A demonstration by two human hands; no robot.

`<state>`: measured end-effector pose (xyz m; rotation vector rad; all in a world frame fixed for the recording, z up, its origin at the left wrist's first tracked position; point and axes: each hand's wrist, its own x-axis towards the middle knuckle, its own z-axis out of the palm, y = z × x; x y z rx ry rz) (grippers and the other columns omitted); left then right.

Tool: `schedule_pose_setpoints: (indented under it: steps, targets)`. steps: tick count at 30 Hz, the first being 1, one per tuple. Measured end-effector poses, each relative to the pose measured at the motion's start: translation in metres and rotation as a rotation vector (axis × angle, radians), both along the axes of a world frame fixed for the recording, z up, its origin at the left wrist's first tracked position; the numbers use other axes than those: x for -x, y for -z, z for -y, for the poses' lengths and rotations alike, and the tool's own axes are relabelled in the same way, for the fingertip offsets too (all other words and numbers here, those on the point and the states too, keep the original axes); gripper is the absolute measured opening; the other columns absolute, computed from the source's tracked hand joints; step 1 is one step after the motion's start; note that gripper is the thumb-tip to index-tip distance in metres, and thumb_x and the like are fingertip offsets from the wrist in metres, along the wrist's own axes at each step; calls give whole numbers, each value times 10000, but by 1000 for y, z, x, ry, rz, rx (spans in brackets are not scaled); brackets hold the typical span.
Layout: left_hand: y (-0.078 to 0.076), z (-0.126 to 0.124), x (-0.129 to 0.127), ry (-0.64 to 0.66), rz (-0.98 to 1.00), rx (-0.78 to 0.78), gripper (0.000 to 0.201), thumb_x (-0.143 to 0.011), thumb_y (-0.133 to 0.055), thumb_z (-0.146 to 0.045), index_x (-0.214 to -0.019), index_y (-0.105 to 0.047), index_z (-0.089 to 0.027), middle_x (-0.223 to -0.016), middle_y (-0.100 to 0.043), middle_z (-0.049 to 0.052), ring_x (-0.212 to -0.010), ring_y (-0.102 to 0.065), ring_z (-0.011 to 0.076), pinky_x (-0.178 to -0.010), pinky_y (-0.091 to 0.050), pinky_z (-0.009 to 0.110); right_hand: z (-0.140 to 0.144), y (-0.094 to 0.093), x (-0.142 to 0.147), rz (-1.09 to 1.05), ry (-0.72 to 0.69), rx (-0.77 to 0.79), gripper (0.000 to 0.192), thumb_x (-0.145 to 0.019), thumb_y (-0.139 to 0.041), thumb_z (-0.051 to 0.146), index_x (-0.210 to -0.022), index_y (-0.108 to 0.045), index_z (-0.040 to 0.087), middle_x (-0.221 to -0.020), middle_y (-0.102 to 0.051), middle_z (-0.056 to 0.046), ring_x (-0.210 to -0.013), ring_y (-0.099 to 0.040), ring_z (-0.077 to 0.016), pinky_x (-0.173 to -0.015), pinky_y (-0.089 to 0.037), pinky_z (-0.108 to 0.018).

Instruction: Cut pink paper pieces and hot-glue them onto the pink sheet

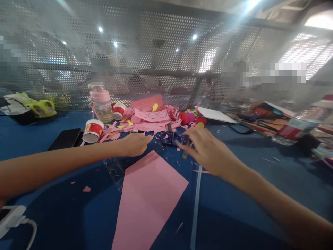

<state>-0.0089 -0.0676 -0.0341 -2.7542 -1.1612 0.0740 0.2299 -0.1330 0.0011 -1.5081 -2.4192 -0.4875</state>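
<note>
A large pink paper sheet (148,198) lies on the blue table (65,208) in front of me, partly over a clear plastic ruler (114,170). My left hand (135,144) rests just beyond the sheet's far corner, fingers curled, near a black marker (136,131). My right hand (205,147) reaches with fingers spread toward dark scissors (170,138); a small dark thing sits at its fingertips, and I cannot tell whether it is gripped. Behind both hands lies a heap of pink paper scraps (152,119), one piece marked with three drawn circles.
Two red-and-white paper cups (93,131) and a pink bottle (101,102) stand left of the heap. A black phone (66,139) lies at left, a white charger cable (15,218) bottom left. A clear stick (195,205), a plastic bottle (296,128) and a perforated metal screen (156,59) are also in view.
</note>
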Motion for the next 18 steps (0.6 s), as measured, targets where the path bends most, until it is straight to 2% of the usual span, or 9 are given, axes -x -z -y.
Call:
schedule_pose_setpoints:
  steps: [2, 5, 8, 10, 12, 15, 18]
  targets:
    - [0, 1, -3, -13, 17, -3, 233, -818, -280, -163, -947, -471, -121, -850, -630, 154, -745, -607, 237, -612, -447, 333, -10, 13, 20, 67, -111, 23, 400, -866, -358, 482, -967, -543, 143, -959, -580, -144, -915, -542, -264, -792, -416, -366]
    - [0, 3, -4, -40, 53, 19, 232, -827, -269, -166, -942, -465, -119, -822, -622, 152, -749, -604, 245, -636, -453, 359, -25, 32, 33, 137, -157, 57, 319, -888, -377, 394, -856, -565, 138, -871, -620, -128, -838, -572, -251, -725, -398, -339]
    - [0, 10, -4, -79, 224, -28, 237, -830, -326, -242, -1002, -419, -108, -964, -574, 171, -938, -553, 268, -780, -435, 406, -34, 41, 30, 86, -171, 122, 248, -906, -369, 263, -803, -564, 150, -773, -643, -84, -764, -602, -216, -645, -369, -288]
    - [0, 19, -4, -130, 418, -127, 424, -796, -433, -368, -1102, -333, -93, -1178, -439, 215, -1159, -393, 310, -922, -350, 447, -37, 42, 23, -4, -124, 148, 227, -897, -374, 212, -783, -562, 154, -743, -648, -72, -727, -611, -198, -600, -348, -265]
    - [1, 31, -5, -233, 593, -148, 660, -750, -486, -500, -1192, -214, -92, -1280, -300, 234, -1255, -245, 339, -984, -276, 478, -40, 41, 16, -121, -81, 180, 241, -888, -373, 188, -742, -563, 158, -715, -649, -62, -687, -610, -178, -575, -338, -249]
    - [5, 48, -6, -332, 650, 57, 923, -598, -568, -651, -1216, -166, -94, -1241, -295, 228, -1223, -279, 362, -969, -299, 482, -44, 43, 8, -345, -104, 245, 289, -886, -393, 248, -676, -576, 170, -582, -617, -20, -587, -593, -149, -558, -349, -233]
    - [12, 58, -5, -386, 585, 238, 1075, -375, -688, -656, -1180, -226, -113, -1190, -344, 213, -1149, -353, 392, -912, -354, 493, -47, 48, 5, -586, -143, 337, 255, -845, -474, 325, -673, -594, 180, -433, -537, 35, -446, -545, -122, -503, -361, -220]
